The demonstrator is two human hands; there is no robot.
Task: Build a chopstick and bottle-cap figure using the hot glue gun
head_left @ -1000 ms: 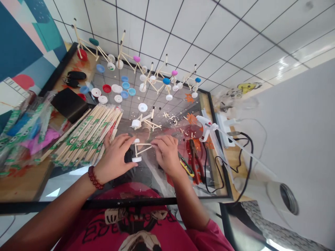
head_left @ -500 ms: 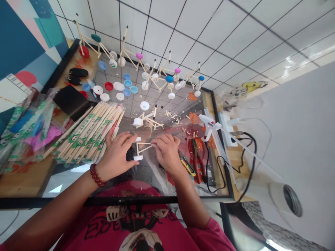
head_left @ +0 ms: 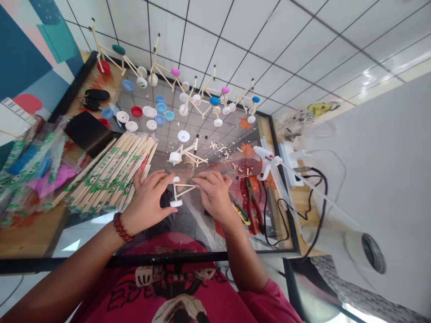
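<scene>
1 head camera, looking steeply down, close over glass tabletop [head_left: 202, 233].

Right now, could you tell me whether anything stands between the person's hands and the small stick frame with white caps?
Nothing does: the left hand and right hand already hold the stick frame directly, over the glass table.

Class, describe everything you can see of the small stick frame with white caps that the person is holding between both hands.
The stick frame is a small build of thin pale wooden sticks forming a rough triangle, with a white bottle cap at each end of one upright stick. It sits low over the reflective glass tabletop, near the person's chest. The left hand steadies the capped side with its fingertips; the right hand pinches the pointed end where the sticks meet. How the joints are fixed cannot be made out.
</scene>
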